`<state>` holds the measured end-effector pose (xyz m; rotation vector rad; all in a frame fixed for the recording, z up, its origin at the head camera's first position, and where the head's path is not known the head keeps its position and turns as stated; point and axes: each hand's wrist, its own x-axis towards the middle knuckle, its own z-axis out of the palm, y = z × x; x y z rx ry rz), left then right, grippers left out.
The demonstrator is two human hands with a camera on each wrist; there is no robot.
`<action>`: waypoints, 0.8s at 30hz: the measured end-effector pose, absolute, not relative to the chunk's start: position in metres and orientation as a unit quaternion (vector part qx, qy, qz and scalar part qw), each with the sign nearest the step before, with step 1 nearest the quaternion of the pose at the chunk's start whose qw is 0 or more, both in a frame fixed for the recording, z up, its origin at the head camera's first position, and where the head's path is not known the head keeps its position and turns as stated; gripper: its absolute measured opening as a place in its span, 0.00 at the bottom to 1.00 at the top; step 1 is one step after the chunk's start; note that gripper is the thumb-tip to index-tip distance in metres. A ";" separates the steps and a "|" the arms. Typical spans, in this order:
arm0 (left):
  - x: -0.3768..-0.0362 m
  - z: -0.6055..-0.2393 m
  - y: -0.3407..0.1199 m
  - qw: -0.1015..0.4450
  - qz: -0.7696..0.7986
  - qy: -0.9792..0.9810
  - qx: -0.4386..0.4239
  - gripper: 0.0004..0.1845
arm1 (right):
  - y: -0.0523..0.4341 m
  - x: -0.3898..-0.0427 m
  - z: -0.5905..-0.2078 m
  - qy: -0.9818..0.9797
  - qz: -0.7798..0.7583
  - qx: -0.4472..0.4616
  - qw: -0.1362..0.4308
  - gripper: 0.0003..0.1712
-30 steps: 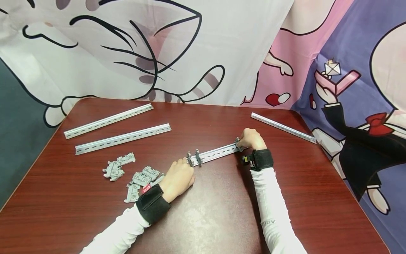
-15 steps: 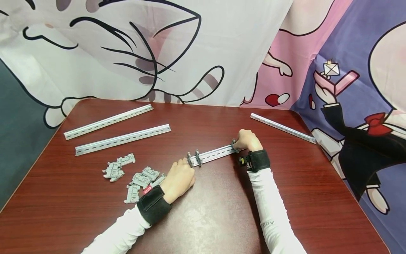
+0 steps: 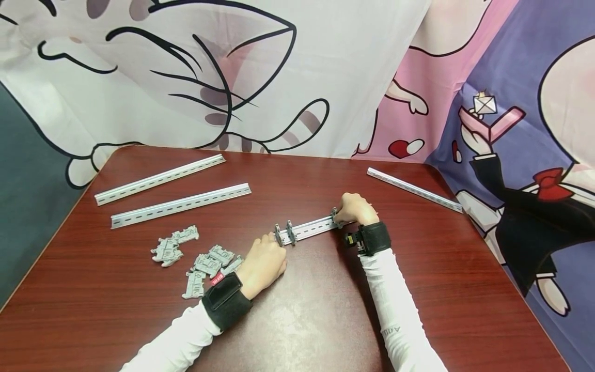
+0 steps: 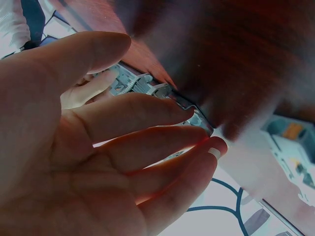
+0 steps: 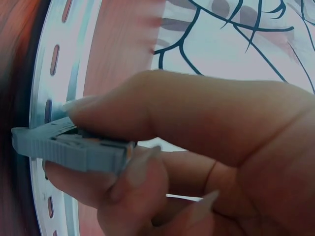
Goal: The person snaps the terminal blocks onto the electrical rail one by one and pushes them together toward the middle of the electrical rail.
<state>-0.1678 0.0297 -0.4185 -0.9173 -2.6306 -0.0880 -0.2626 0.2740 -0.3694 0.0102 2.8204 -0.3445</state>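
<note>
A slotted metal DIN rail (image 3: 316,227) lies slanted at the middle of the table. My left hand (image 3: 262,263) is at its near-left end; in the left wrist view the extended fingers (image 4: 142,110) touch the rail end, thumb held apart. Two grey rail clips (image 3: 291,233) stand upright on the rail close to that hand. Farther right, my right hand (image 3: 357,208) pinches another grey rail clip (image 5: 74,150) between thumb and fingers. That clip sits across the rail, over its slots, in the right wrist view. The rail's right end is partly hidden behind the right hand.
Loose grey clips (image 3: 207,262) lie flat left of my left hand, with a smaller group of clips (image 3: 168,249) behind. Two rails (image 3: 181,205) lie at the back left, and one more rail (image 3: 413,189) at the back right. A printed curtain (image 3: 353,77) hangs behind the table (image 3: 446,289).
My right hand has slid leftward along the rail with the pinched clip, toward the two standing clips. My left hand has stayed at the rail's left end.
</note>
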 end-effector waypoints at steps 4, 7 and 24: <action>-0.168 -0.419 0.030 0.190 -0.025 -0.926 -0.325 0.12 | 0.270 -0.262 -0.370 0.983 -0.113 -0.008 0.147 0.08; -0.167 -0.420 0.030 0.196 -0.023 -0.925 -0.325 0.12 | 0.268 -0.261 -0.370 0.983 -0.111 -0.005 0.146 0.09; -0.168 -0.423 0.030 0.196 -0.023 -0.925 -0.324 0.11 | 0.280 -0.249 -0.342 0.984 -0.125 0.053 0.113 0.24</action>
